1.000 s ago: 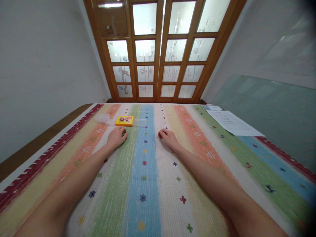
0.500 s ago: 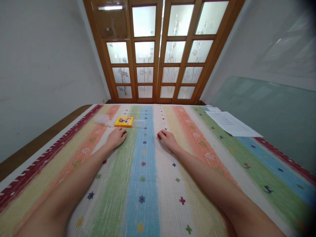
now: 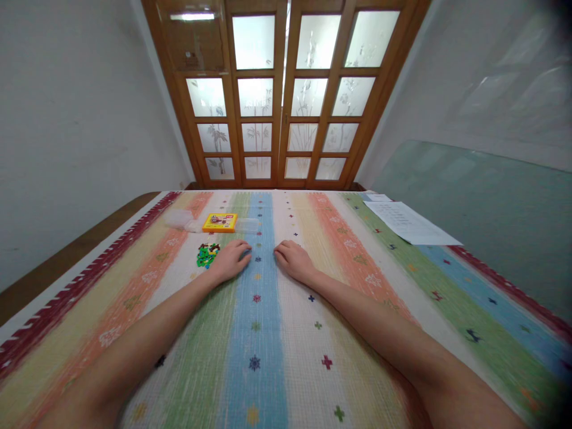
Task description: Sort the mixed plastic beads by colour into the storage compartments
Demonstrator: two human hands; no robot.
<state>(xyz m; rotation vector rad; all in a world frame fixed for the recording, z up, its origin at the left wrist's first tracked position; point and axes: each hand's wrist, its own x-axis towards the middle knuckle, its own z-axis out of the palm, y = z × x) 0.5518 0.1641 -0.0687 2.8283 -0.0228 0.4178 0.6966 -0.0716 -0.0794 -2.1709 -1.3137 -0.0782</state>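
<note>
On the striped tablecloth, my left hand (image 3: 233,260) is closed, thumb and fingers curled together and pointing right; anything between them is too small or hidden. Facing it, my right hand (image 3: 293,260) is closed too, its fingertips turned left and down, and what they hold cannot be made out. A narrow gap separates the two hands over the blue stripe. Just left of my left hand lies a small pile of plastic building bricks (image 3: 207,255), mostly green with some brown, white and blue. Behind it rests a yellow box (image 3: 219,223) with a printed picture on top.
Clear plastic containers lie either side of the yellow box, one to its left (image 3: 179,219) and one to its right (image 3: 246,226). Printed paper sheets (image 3: 409,221) lie at the right. A glass panel (image 3: 482,208) leans by the right wall. Wooden glazed doors (image 3: 279,119) stand beyond the table.
My left hand has moved right and slightly nearer, uncovering the brick pile. My right hand has turned so its back shows more. The hands are closer together, and the view has shifted slightly.
</note>
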